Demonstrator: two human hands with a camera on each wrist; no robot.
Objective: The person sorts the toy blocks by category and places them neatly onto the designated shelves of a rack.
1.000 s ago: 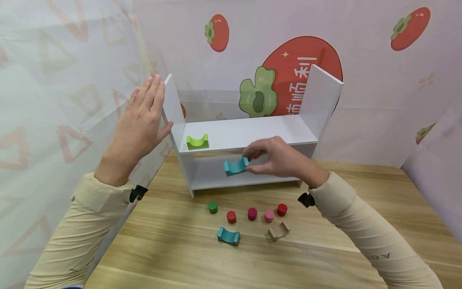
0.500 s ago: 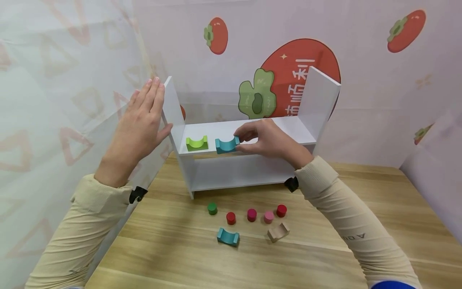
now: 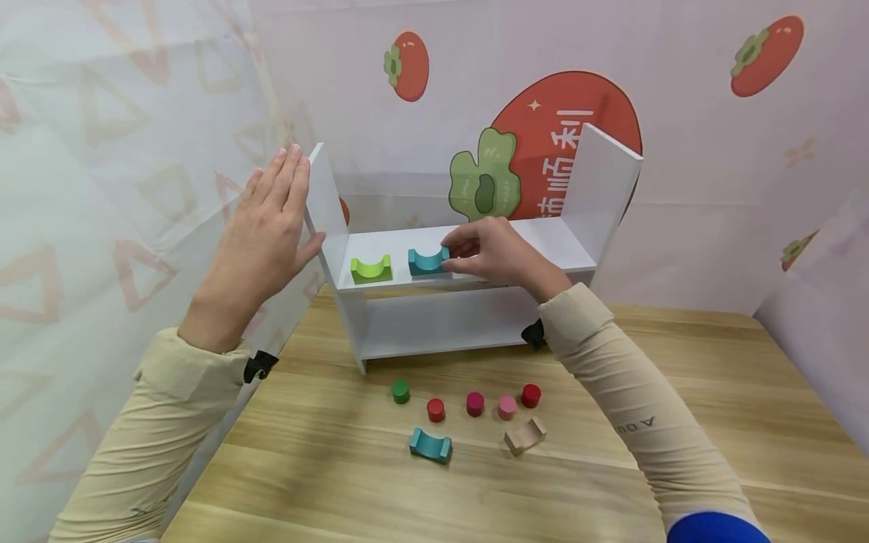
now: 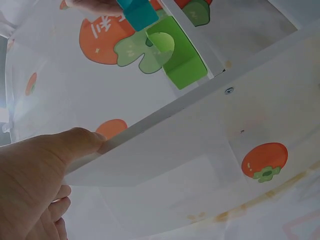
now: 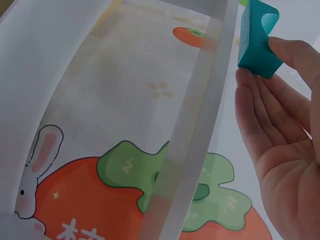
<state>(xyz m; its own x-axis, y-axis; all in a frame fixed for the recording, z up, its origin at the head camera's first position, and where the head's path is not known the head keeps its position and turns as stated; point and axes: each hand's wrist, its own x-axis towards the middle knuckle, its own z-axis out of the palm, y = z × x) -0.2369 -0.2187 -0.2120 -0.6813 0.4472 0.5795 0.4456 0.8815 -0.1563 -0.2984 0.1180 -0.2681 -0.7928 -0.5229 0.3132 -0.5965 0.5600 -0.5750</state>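
Observation:
A teal curved block (image 3: 428, 262) rests at the front edge of the white shelf's upper board (image 3: 400, 240), and my right hand (image 3: 505, 255) pinches its right end. The right wrist view shows thumb and fingers on that block (image 5: 257, 42). To its left, a small gap away, sits a lime green curved block (image 3: 371, 270). My left hand (image 3: 261, 226) lies with straight fingers against the outside of the shelf's left side panel (image 3: 327, 204); in the left wrist view its thumb is at the panel's edge.
On the wooden table (image 3: 326, 467) in front of the shelf lie a green cylinder (image 3: 400, 391), several red and pink cylinders (image 3: 475, 404), another teal curved block (image 3: 431, 446) and a tan curved block (image 3: 525, 437). Printed cloth walls stand behind and at the sides.
My right hand has carried the teal block up from in front of the lower board, leftward, and onto the upper board beside the lime green one. My left hand has stayed at the side panel.

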